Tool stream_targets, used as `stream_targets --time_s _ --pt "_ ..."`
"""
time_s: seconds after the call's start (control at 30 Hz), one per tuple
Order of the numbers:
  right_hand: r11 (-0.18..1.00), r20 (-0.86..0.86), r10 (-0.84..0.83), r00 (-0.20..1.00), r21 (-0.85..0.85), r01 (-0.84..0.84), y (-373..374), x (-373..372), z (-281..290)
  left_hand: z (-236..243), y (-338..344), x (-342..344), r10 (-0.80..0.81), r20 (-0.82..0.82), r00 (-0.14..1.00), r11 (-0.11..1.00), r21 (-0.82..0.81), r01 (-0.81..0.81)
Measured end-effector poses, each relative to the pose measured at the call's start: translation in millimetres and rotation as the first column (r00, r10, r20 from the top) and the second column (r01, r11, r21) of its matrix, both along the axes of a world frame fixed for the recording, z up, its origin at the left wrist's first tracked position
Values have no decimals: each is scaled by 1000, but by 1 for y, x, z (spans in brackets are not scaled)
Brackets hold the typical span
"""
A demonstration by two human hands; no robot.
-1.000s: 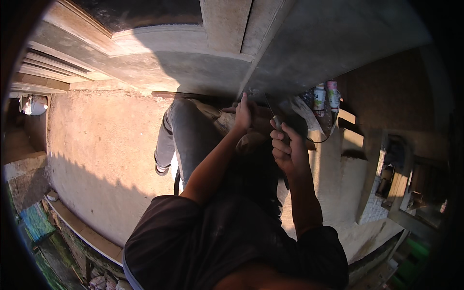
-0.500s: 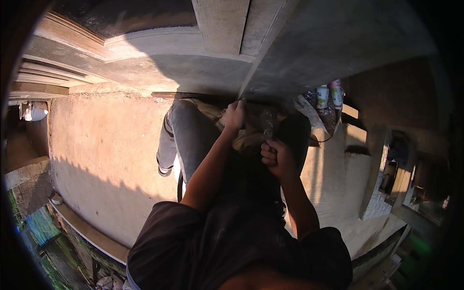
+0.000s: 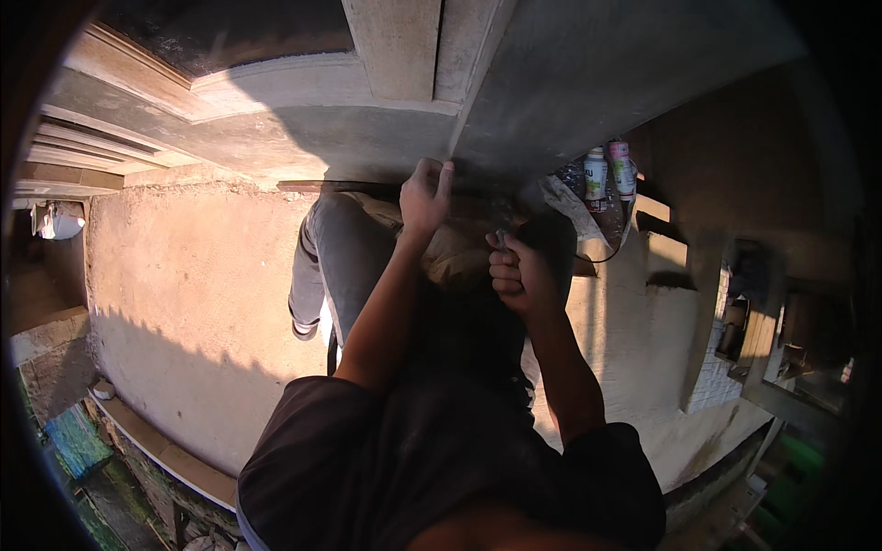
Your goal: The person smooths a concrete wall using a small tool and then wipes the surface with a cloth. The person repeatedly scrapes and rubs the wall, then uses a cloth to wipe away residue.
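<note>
My left hand [image 3: 425, 197] is raised in front of the wall's base, close to the vertical edge where two wall faces meet. Its thumb stands apart from the bent fingers, and nothing shows between them. Over my lap, my right hand [image 3: 521, 275] is closed in a fist round the slim end of a dark tool [image 3: 502, 239]. The tool's far part is blurred against the shadow, so its exact kind is unclear. A tan, crumpled piece, perhaps cloth or a bag [image 3: 455, 257], lies between my knees below both hands.
A grey wall [image 3: 597, 92] rises directly ahead, with a pale wooden frame [image 3: 395, 46] at its left. Right of my knee, two cans [image 3: 595, 179] stand by crumpled plastic [image 3: 574, 207], with a dark cord [image 3: 602, 260] nearby. Sunlit concrete floor [image 3: 193, 275] spreads leftward.
My left hand has moved up and slightly left, its thumb now apart from the fingers. My right hand stays closed on the tool, turned a little. The view has shifted slightly.
</note>
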State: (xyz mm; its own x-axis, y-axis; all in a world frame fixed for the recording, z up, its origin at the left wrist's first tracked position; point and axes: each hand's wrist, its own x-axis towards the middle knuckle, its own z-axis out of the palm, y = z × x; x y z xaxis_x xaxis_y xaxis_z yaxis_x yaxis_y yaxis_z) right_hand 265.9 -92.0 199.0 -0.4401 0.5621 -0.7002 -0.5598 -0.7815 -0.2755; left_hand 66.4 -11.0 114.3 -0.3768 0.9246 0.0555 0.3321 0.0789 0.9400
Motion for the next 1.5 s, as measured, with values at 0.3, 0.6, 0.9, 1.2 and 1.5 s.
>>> stream_targets --time_s 0.3,0.6,0.9,1.2,1.5 --pt "995 -131 10 991 -101 -24 65 -22 -29 66 33 -28 -73 -484 872 946 243 214" --pt "993 -40 114 993 -26 -115 -11 9 3 62 34 -35 -156 -507 848 942 183 283" --pt "995 0 65 998 -71 -65 45 -21 -16 68 33 -30 -148 -514 845 950 165 267" --pt "993 53 89 995 -81 -85 57 -25 -15 65 34 -31 -142 -503 853 951 171 259" --pt "992 148 127 981 -19 -125 -1 -22 -45 71 32 -35 -229 -515 826 959 25 282"
